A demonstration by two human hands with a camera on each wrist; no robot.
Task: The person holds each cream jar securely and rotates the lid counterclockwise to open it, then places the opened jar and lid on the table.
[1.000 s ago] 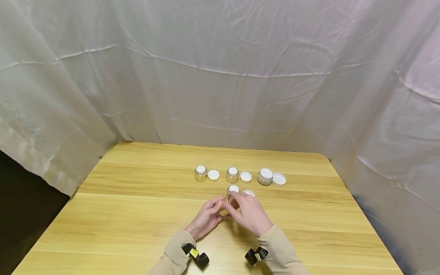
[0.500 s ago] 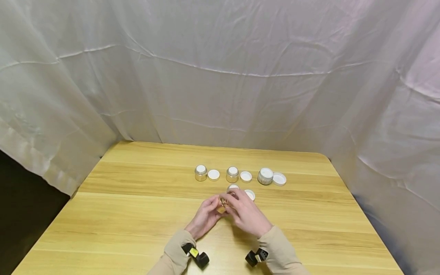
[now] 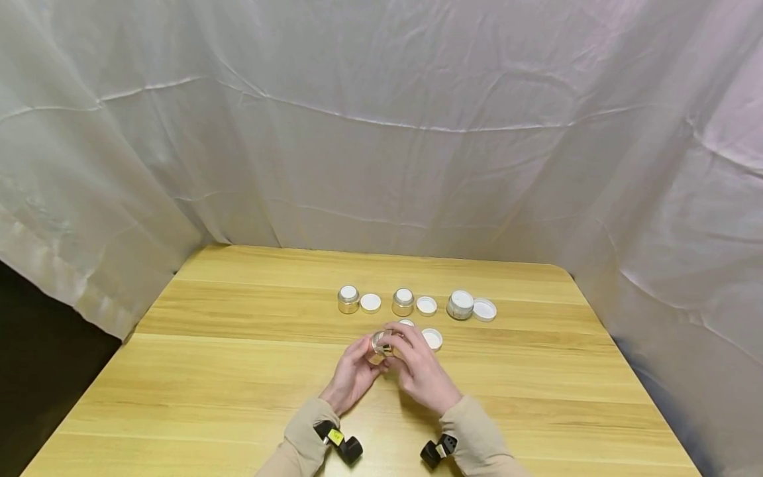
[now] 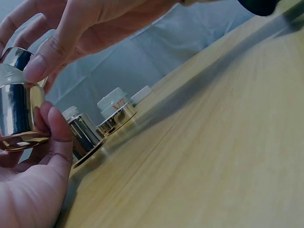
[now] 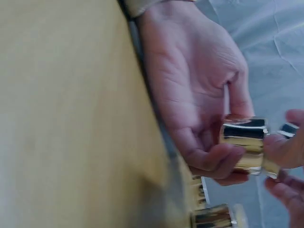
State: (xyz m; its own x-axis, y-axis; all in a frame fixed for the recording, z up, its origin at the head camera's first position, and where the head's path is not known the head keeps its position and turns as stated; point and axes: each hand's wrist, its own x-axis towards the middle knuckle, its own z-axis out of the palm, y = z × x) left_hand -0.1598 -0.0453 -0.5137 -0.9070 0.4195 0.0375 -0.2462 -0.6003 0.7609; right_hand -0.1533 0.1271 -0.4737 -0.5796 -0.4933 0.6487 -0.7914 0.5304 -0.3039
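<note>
My left hand (image 3: 352,376) grips a shiny gold jar (image 4: 16,111), its fingers wrapped around the body. A clear neck (image 4: 10,73) shows at the jar's top in the left wrist view. With the right hand (image 3: 422,370) I hold a shiny gold lid (image 4: 18,57) right beside that neck; whether they touch I cannot tell. Behind the right fingers stands another jar (image 3: 406,322), mostly hidden, with a white disc-like lid (image 3: 432,339) to its right.
Three open jars stand in a row farther back: a left jar (image 3: 348,303), a middle jar (image 3: 403,305) and a wider right jar (image 3: 460,307). Each has a white lid lying at its right, such as the left lid (image 3: 371,304). Grey curtains (image 3: 381,165) surround the wooden table (image 3: 226,371).
The gold jar has come out from under the right fingers and shifted slightly left in the left hand. The right fingers have moved slightly left and up, with the lid now apart from the jar's body.
</note>
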